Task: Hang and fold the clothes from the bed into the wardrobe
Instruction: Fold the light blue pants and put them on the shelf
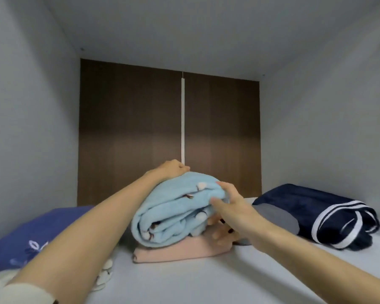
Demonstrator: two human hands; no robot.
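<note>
Inside, white shelf (206, 281) beneath pale-blue bundle (173, 211), brown back panel (130, 128) behind.

Two hands (173, 170) (230, 207), six folded garments (176, 207) (two stacked)

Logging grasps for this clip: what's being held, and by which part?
The folded light blue garment: right hand pinches its near right edge, left hand curls over its far top.

A pale grey shelf (206, 281) carries folded clothes in a loose row: a violet-blue garment (42, 233) at the left, a flat pink garment (180, 251) in the middle, a grey piece (276, 218) just right of it, touching a navy garment (316, 211) with white stripes; a white fluffy item (104, 275) lies near the front left
</note>
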